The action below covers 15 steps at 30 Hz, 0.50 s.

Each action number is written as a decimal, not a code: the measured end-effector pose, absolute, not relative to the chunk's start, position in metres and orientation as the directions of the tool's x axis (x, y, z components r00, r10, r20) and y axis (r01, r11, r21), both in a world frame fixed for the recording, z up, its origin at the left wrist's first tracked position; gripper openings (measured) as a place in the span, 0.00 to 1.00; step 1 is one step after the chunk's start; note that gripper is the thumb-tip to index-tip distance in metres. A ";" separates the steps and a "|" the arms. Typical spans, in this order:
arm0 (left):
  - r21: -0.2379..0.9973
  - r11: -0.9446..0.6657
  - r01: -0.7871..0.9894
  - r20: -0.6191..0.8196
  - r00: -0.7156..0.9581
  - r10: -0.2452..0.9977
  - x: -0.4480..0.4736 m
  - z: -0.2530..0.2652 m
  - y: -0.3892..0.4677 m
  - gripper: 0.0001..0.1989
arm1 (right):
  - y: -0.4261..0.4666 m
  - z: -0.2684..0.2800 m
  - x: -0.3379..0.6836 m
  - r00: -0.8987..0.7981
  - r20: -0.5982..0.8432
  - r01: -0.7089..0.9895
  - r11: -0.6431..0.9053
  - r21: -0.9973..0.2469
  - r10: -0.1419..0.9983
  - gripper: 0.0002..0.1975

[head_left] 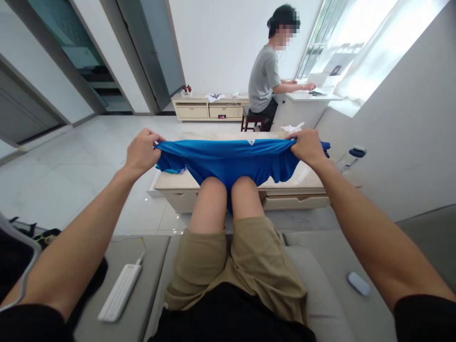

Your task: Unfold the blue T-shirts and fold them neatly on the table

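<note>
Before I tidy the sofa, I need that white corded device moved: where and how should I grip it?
Take the white device, I'd judge, across the middle of its long sides, from above: it lies flat, long and narrow, with its cable leaving the far end.

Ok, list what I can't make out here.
Head view throughout:
Blue garment: partly hidden behind the knees.
White mark on it: too small to make out.
Blue cloth past the right hand: the hand hides whether it joins the garment.
Black item: cut off by the left edge.
</note>
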<state>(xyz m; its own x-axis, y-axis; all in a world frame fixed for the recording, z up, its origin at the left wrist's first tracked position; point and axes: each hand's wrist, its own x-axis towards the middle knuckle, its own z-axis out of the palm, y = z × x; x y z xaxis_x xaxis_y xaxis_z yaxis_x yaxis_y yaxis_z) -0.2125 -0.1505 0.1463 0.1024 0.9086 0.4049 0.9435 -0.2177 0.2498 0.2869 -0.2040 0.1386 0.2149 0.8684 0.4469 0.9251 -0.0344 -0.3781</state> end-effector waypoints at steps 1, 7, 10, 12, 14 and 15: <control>0.261 -0.212 0.942 0.428 0.084 0.900 -0.216 0.151 -0.149 0.15 | -0.205 0.140 0.291 0.217 0.460 0.921 -0.024 -0.389 0.861 0.10; 0.406 -0.273 0.872 0.618 -0.043 0.785 -0.221 0.185 -0.137 0.22 | -0.212 0.176 0.300 0.243 0.686 0.865 0.166 -0.474 0.686 0.14; 0.520 -0.267 0.811 0.554 -0.082 0.828 -0.216 0.161 -0.130 0.19 | -0.205 0.159 0.290 0.322 0.668 0.855 0.096 -0.509 0.671 0.15; 0.535 -0.230 0.813 0.458 -0.050 0.887 -0.215 0.141 -0.128 0.16 | -0.197 0.139 0.285 0.391 0.581 0.824 0.009 -0.566 0.714 0.15; 0.502 -0.199 0.842 0.429 -0.042 0.903 -0.217 0.134 -0.126 0.15 | -0.188 0.128 0.289 0.450 0.521 0.784 -0.042 -0.619 0.725 0.15; 0.475 -0.196 0.858 0.448 -0.045 0.893 -0.219 0.137 -0.124 0.16 | -0.183 0.129 0.294 0.464 0.517 0.770 -0.038 -0.637 0.719 0.14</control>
<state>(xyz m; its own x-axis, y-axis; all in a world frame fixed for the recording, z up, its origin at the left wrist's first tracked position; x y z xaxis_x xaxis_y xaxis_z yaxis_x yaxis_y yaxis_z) -0.2195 -0.1243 0.1366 -0.0449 0.8927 0.4484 0.8580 -0.1955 0.4751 0.2940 -0.1831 0.1288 0.4636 0.7194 0.5172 0.7696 -0.0378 -0.6373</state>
